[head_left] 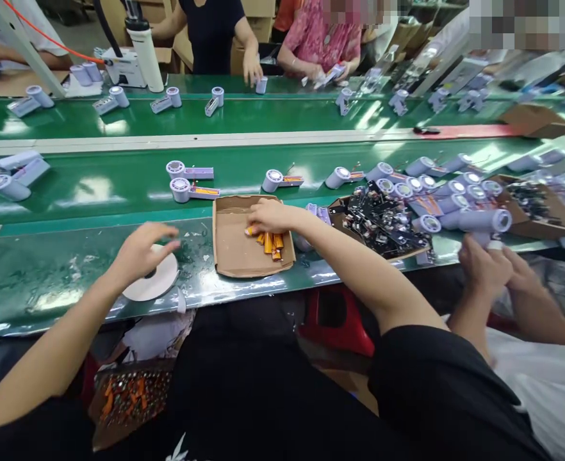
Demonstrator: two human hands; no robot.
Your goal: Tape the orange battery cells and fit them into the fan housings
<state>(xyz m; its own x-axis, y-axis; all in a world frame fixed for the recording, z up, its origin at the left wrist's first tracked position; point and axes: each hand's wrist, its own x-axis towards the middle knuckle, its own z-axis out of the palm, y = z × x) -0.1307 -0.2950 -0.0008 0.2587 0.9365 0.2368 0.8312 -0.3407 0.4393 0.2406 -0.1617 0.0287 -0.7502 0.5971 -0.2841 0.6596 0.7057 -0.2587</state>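
My right hand (271,216) reaches into a shallow cardboard box (229,266), its fingers closed on an orange battery (248,230). Several more orange batteries (271,243) lie beneath and beside that hand in the box. To the left, my left hand (148,251) hovers with its fingers apart and holds nothing. Below it on the green bench is a white roll (160,278) with a dark core, partly hidden by the hand. Beyond the box, lavender handheld fan bodies (181,189) lie on the belt, some with an orange battery in the handle.
A box of black circuit boards (378,218) stands right of the battery box, beside piled fan bodies (455,192). A co-worker's hands (484,269) hold a fan body at right. Across the green belts (119,153), other people handle parts. A box of small parts (131,397) sits below the bench.
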